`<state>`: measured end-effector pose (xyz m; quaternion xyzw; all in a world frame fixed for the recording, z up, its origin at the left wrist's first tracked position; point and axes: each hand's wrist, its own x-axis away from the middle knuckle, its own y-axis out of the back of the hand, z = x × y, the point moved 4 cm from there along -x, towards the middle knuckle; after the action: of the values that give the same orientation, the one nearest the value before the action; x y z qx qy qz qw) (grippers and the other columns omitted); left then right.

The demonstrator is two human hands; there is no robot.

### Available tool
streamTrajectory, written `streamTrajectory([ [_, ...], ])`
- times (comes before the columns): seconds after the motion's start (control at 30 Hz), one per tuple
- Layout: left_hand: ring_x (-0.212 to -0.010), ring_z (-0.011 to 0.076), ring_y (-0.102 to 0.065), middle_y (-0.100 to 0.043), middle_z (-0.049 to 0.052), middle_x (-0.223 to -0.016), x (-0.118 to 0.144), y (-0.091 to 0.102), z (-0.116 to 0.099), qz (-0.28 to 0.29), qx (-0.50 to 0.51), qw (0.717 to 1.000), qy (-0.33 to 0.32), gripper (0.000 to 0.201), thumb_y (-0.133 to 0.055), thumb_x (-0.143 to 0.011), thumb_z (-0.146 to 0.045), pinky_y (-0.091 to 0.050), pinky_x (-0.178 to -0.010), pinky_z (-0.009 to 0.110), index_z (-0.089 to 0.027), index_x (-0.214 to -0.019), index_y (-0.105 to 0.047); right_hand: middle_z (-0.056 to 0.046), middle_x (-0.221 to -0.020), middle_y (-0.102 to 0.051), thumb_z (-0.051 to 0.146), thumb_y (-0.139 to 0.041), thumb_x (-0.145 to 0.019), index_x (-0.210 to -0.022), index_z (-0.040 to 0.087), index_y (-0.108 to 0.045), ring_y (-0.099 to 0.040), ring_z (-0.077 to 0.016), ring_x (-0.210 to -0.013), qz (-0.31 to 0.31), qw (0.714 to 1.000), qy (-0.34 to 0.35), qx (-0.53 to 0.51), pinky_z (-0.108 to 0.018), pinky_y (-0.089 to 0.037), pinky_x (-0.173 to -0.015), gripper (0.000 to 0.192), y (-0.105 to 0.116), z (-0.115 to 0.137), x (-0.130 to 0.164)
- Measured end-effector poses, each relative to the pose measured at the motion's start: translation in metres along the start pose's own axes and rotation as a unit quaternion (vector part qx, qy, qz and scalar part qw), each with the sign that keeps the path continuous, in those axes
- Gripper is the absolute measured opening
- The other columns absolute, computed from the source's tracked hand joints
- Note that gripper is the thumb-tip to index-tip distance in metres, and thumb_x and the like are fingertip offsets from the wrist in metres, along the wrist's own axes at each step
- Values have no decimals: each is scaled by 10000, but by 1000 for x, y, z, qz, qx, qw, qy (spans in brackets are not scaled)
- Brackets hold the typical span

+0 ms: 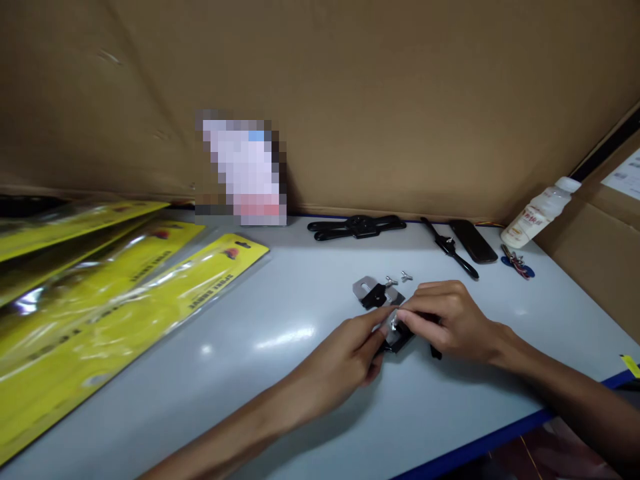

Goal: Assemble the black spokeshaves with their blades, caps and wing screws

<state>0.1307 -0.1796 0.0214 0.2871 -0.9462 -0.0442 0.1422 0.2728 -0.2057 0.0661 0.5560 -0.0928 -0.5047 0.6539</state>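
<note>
Fingertips of both hands meet over a small black-and-silver metal bracket piece [395, 333] lying on the pale grey tabletop [280, 373]. Left hand [345, 363] pinches the piece's near-left edge between thumb and forefinger. Right hand [450, 320] is curled over the piece from the right, thumb and forefinger pressed to a small silver part on top; what that part is cannot be made out. Most of the piece is hidden under the fingers.

Just beyond the hands: a second flat silver plate with a black part on it [373, 292], and two small silver wing screws [399, 277] beside it, apart from the hands.

Farther back, along the brown cardboard wall [400, 100]: a black double-handled tool [357, 227], a slim black handled tool [453, 248], a dark flat rectangular object [473, 240], a bunch of keys [517, 261], and a white plastic bottle [537, 215] tilted against the cardboard.

Left side: yellow packaging cards in clear plastic sleeves [115, 300], overlapping, print unreadable, cut off at the frame edge. A pixelated patch [243, 170] stands at the wall; contents indistinguishable.
</note>
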Motion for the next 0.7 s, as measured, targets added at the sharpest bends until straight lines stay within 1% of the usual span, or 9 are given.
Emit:
streamTrajectory([
  [0.13,-446,98,-300,-391,-99,-507,0,1,0,-4,-2,1000,6,410,-326,-962,-313,-281,-504,248,-118,-1254,-538,-3,-592,-612,198,-504,-975,-711,155,-678,-498,-110,-544,-28,999,-8,18,-243,-379,-547,319,6,-4,-2],
  [0.23,-447,99,-298,-372,-104,-500,-1,0,1,-3,3,1000,2,407,-319,-961,-302,-284,-500,245,-108,-1246,-537,-11,-611,-625,200,-531,-962,-736,148,-692,-528,-118,-573,-33,999,-13,23,-247,-397,-568,282,7,-4,-1],
  [0.33,-462,101,-312,-371,-100,-508,-2,0,1,-5,3,1000,2,380,-320,-961,-301,-291,-502,243,-106,-1183,-559,-29,-708,-667,223,-596,-923,-867,141,-721,-561,-138,-651,-5,999,-29,34,-264,-426,-617,160,4,-1,1],
  [0.4,-468,100,-320,-382,-96,-513,-3,0,2,-4,0,1000,5,356,-327,-960,-292,-296,-506,244,-109,-1140,-574,-32,-752,-663,203,-592,-912,-936,162,-735,-564,-148,-700,33,999,-29,22,-273,-436,-644,151,0,2,2],
  [0.5,-464,96,-310,-389,-96,-518,-3,-1,1,1,6,1000,-1,337,-332,-962,-291,-297,-507,245,-114,-1122,-570,-27,-767,-633,136,-557,-891,-894,187,-751,-554,-140,-709,79,996,-23,-27,-266,-437,-652,201,-3,5,3],
  [0.53,-462,95,-306,-384,-98,-519,-3,-1,1,1,11,1000,-5,334,-335,-962,-298,-295,-505,245,-116,-1122,-565,-29,-764,-624,129,-551,-881,-863,180,-750,-549,-139,-703,79,996,-28,-23,-267,-434,-649,207,-2,4,3],
  [0.6,-459,94,-298,-371,-102,-519,-2,0,0,-1,17,1000,-9,331,-341,-963,-311,-289,-500,243,-121,-1126,-557,-34,-747,-608,127,-528,-876,-859,161,-749,-529,-146,-688,59,997,-39,22,-276,-420,-635,225,1,2,3],
  [0.67,-456,94,-299,-370,-102,-519,-2,0,1,1,15,1000,-1,325,-338,-964,-316,-286,-496,243,-127,-1111,-557,-35,-732,-598,124,-501,-882,-936,155,-750,-515,-156,-689,43,996,-33,65,-282,-407,-626,257,3,1,3],
  [0.7,-454,93,-301,-374,-101,-519,-2,0,2,3,11,1000,3,320,-334,-966,-316,-287,-496,243,-129,-1097,-558,-32,-729,-595,117,-491,-884,-968,160,-748,-511,-157,-691,44,996,-23,68,-280,-405,-624,273,4,2,3],
])
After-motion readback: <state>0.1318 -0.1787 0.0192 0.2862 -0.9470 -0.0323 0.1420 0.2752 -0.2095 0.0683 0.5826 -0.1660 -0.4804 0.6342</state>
